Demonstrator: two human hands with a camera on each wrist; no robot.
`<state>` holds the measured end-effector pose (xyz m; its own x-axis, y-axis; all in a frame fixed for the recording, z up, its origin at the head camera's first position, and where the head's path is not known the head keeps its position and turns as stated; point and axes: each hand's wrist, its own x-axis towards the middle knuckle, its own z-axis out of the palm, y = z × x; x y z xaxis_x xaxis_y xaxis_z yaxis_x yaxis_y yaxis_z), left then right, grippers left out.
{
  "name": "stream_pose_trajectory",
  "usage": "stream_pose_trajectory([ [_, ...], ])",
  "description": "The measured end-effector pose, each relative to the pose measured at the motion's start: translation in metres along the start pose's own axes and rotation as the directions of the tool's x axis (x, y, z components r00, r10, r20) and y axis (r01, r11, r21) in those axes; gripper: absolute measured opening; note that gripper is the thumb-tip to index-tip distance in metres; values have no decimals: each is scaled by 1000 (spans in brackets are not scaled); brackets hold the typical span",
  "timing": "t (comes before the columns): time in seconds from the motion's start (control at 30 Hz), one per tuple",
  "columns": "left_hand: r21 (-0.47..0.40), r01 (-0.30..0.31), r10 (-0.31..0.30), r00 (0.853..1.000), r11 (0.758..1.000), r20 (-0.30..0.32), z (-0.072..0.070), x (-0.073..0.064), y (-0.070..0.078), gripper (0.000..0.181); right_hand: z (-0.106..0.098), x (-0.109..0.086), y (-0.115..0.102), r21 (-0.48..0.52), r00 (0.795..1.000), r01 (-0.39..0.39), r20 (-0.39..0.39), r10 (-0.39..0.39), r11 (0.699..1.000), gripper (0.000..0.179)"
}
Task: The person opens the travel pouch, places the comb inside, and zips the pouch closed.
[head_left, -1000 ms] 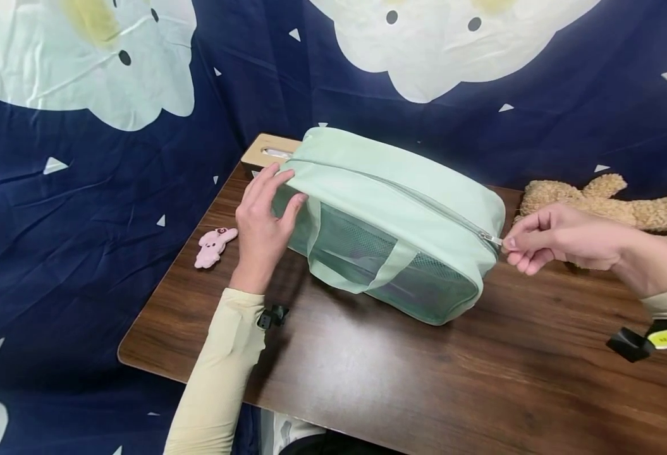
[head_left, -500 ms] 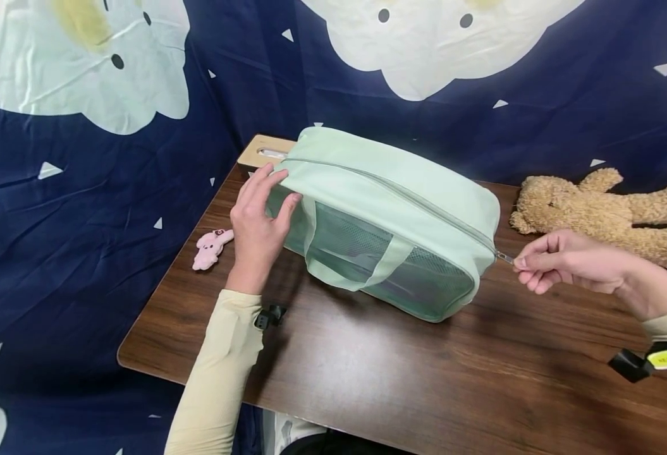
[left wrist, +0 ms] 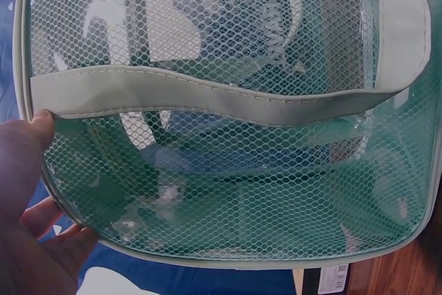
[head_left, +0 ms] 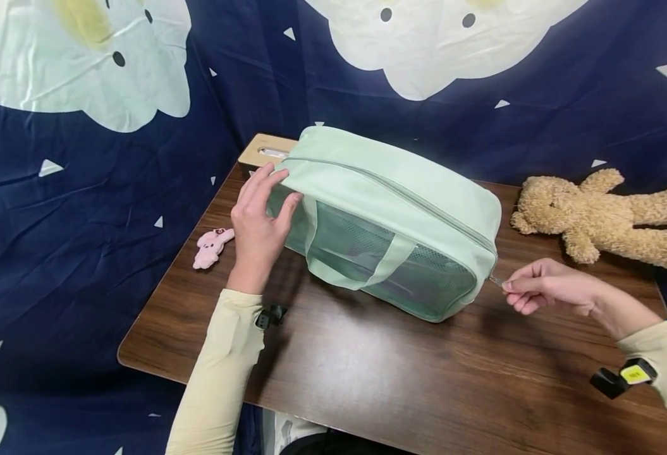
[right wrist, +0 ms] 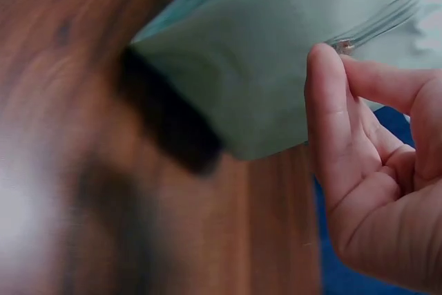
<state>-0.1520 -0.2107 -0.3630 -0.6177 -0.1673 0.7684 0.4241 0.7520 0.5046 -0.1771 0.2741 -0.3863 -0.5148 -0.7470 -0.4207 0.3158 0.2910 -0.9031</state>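
Observation:
A pale green bag with see-through mesh side panels stands upright on the table. Its zipper runs along the top and down the right end, where the two edges look joined. My right hand pinches the metal zipper pull between thumb and forefinger; in the right wrist view the slider shows just past the fingertips. At the bag's left top corner, my left hand rests with spread fingers and thumb against the edge. A strap handle hangs over the mesh in the left wrist view.
Behind the bag's left end sits a wood-topped tissue box. A pink plush charm lies at the left, and a tan teddy bear lies at the back right. A patterned dark blue cloth hangs behind the brown table.
My right hand has drawn the zipper pull from the bag's upper right corner down along its right end. My left hand stays at the left corner.

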Motion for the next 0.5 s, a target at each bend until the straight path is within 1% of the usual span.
stream_pose_trajectory([
  [0.13, -10, -3, 2, 1000, 1000, -6, 1, 1, 0, 40, 2, 6, 11, 33, 1000, -23, -13, 23, 999, 38],
  [0.3, -29, 8, -8, 1000, 1000, -27, 2, -1, 0, 40, 2, 8, 15, 33, 999, -28, -43, 29, 999, 35],
  [0.5, -47, 7, -9, 999, 999, -34, 4, -2, -1, 37, 5, 8, 17, 55, 999, -24, -21, 25, 998, 37],
])
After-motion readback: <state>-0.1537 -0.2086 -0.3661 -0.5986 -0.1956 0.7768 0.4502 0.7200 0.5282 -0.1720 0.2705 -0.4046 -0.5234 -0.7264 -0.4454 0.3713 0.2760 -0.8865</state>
